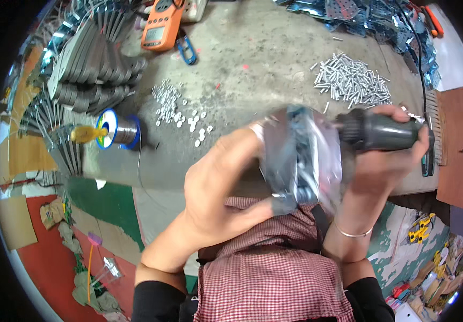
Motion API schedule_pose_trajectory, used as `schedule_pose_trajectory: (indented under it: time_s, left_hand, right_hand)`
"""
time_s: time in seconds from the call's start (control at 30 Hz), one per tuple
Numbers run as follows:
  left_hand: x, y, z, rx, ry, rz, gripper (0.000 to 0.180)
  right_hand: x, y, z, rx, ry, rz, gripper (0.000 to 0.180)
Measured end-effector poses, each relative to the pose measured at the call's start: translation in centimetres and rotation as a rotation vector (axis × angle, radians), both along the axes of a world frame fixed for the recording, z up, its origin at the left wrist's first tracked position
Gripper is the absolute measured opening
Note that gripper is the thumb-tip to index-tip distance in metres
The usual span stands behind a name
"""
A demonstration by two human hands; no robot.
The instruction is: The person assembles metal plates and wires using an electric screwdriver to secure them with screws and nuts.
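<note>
My left hand [210, 188] grips a shiny metal bracket-like part [317, 161] over my lap, fingers on its upper rim and thumb at its lower edge. The part is smeared by motion, so its exact shape is unclear. My right hand [379, 169] is wrapped round a dark green, barrel-shaped electric screwdriver [392, 133]. Its black nose [352, 127] points left at the metal part; whether the tip touches it I cannot tell. Beyond my hands lie a heap of silver rivet-like pins [352, 80] and a scatter of small white washers [172, 102].
A blue-rimmed spool of wire [118, 130] stands at the left beside stacked grey plates [92, 64]. At the back are an orange meter [163, 27] and a blue-handled tool [187, 51]. Bluish metal plates [371, 19] pile up far right, where a black cable [418, 48] runs down.
</note>
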State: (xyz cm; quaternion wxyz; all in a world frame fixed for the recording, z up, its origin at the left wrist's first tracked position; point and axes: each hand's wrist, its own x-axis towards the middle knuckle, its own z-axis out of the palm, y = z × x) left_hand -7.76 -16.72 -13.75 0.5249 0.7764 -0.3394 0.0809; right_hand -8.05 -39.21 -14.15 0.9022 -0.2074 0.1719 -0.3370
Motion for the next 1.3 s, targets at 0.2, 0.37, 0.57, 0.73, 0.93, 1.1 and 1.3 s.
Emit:
schedule_pose_trajectory:
  time_s: [0.2, 0.37, 0.57, 0.73, 0.93, 1.1, 1.3]
  left_hand:
    - [-0.5, 1.8, -3.3, 0.229, -0.369, -0.13, 0.039]
    - [-0.2, 2.9, -2.0, 0.224, -0.372, 0.094, 0.044]
    - [0.6, 5.2, -0.2, 0.971, -0.24, 0.328, 0.031]
    - [1.7, 5.0, 0.8, 1.077, -0.278, 0.224, 0.015]
    - [0.9, 2.1, 0.6, 0.272, -0.021, 0.104, 0.025]
    - [-0.2, -0.3, -2.3, -0.034, 0.216, 0.106, 0.017]
    - [-0.7, -1.1, -3.4, -0.216, 0.254, 0.182, 0.024]
  right_hand:
    - [-0.8, -1.4, -2.5, -0.019, -0.001, 0.086, 0.033]
    - [-0.7, -1.5, -3.3, -0.054, 0.07, 0.023, 0.032]
    - [-0.5, -2.5, -3.8, 0.031, -0.048, 0.069, 0.031]
    - [-1.1, -2.1, -3.6, 0.004, -0.005, 0.132, 0.032]
    - [-0.8, -2.0, -3.6, 0.028, -0.029, 0.151, 0.028]
    - [-0.9, -1.7, -3.5, 0.015, -0.033, 0.156, 0.029]
    - [-0.5, -1.5, -2.8, 0.08, -0.085, 0.123, 0.028]
